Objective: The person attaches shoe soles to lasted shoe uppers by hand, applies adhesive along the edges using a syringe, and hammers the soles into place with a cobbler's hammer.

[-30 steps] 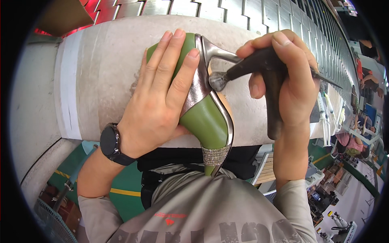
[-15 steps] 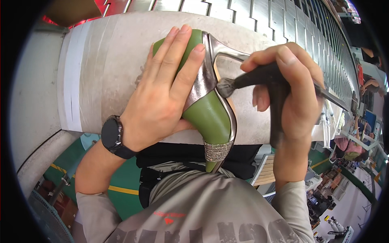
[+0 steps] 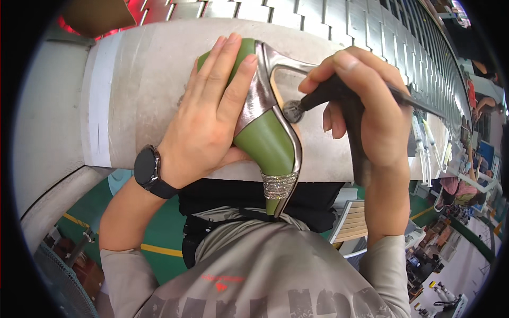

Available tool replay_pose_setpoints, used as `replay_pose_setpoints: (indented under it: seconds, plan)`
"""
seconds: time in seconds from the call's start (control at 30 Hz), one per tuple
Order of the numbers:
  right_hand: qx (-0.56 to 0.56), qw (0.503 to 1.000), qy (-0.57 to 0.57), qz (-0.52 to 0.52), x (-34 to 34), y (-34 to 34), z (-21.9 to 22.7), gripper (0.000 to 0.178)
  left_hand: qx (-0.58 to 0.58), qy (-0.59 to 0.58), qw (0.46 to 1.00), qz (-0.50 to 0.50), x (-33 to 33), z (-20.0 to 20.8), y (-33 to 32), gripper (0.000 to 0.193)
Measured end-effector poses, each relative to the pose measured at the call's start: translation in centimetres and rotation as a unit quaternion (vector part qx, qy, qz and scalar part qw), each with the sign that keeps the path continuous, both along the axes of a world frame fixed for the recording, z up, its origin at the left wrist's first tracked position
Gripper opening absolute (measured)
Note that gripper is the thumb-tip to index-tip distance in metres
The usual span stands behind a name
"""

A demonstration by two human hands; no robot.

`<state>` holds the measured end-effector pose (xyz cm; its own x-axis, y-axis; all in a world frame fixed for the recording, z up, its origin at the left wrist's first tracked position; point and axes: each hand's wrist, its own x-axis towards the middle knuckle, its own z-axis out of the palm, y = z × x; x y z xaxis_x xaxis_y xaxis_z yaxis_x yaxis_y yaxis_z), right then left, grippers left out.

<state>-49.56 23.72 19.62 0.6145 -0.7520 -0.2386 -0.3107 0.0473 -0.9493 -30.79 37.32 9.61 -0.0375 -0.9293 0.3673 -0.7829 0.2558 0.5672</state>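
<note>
Shoe (image 3: 265, 140), green with metallic trim, is lying on its side on the pale tabletop (image 3: 138, 100) in the head view, between your hands; its heel (image 3: 286, 61) is pointing right and its toe is hanging past the near edge. Your left hand (image 3: 199, 122) is resting across the upper, fingers outstretched and nearly flat. Your right hand (image 3: 379, 114) is gripping the dark hammer (image 3: 339, 91) close to its head, fingers curled narrow around it. Its round face is sitting against or just beside the sole edge; contact is hard to tell.

With your flat left hold and the toe lacking support, the shoe could be rolling or pivoting under pressure. If the face is slipping left, it could be denting the metallic trim or scuffing the green upper. Your right fingertips are sitting near the heel, so a wide stroke could be knocking it. The sparkly band (image 3: 280, 185) is lying by the near edge, where rubbing could be loosening its stones.
</note>
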Motion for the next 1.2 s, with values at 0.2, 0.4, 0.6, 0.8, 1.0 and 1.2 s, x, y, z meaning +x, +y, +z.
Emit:
replay_pose_setpoints:
  seconds: [0.2, 0.4, 0.6, 0.8, 1.0, 1.2]
  plan:
    - [-0.502, 0.846, 0.136, 0.115, -7.1, -0.1, -3.9, 0.025, -0.012, -0.101, 0.994, 0.041, -1.1, 0.6, 0.2, 0.119]
    - [-0.46, 0.872, 0.163, -0.034, -15.2, 3.6, -6.8, 0.047, -0.078, -0.176, 0.979, -0.066, -4.5, 1.6, -1.2, 0.064]
    - [0.001, 0.909, -0.193, -0.369, -21.4, 4.1, -7.5, 0.055, -0.07, -0.134, 0.987, -0.052, -8.7, 2.1, 0.3, 0.065]
    - [-0.017, 0.962, -0.18, -0.205, -22.3, 1.0, -4.4, 0.075, -0.042, -0.115, 0.992, -0.032, -7.4, 1.4, 1.1, 0.103]
    - [-0.049, 0.966, -0.198, -0.158, -21.4, 3.1, -5.2, 0.072, -0.009, -0.08, 0.996, 0.046, -6.7, 0.2, 2.5, 0.125]
    - [-0.009, 0.948, -0.183, -0.261, -22.1, 2.3, -5.6, 0.082, -0.027, -0.073, 0.996, 0.035, -6.5, 0.2, 2.1, 0.119]
